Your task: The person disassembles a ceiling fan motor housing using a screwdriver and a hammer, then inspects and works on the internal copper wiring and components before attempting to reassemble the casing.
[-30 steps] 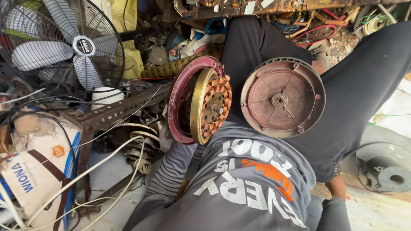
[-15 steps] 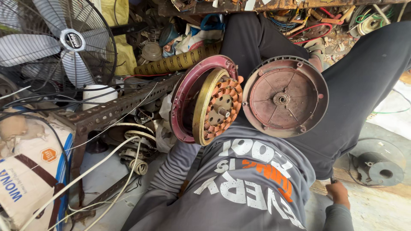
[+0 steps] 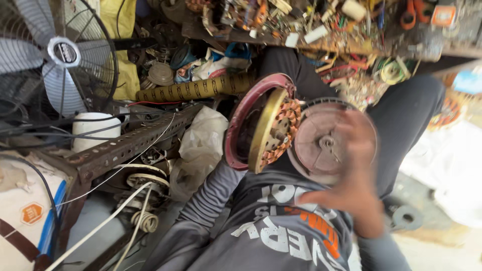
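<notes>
Blurred right hand (image 3: 354,173) raised, over rotor disc (image 3: 321,143)

My stator (image 3: 281,133) shows glossy copper windings in a dull brass-coloured metal ring. The cover (image 3: 321,145) looks like matt, dusty reddish metal. My shirt (image 3: 281,236) is soft grey cloth.

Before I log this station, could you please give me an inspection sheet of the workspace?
Surface: lap in dark trousers carries the work.
Job's things: red housing with copper stator, beside round disc.
Clutter: small parts heaped on shelf; plastic bag; perforated bar.
Grips: right hand blurred, looks open, before the disc; left hand hidden, sleeve runs to the housing.
Cables: white cord; wire coil.
Surroundings: fan; sack.
</notes>
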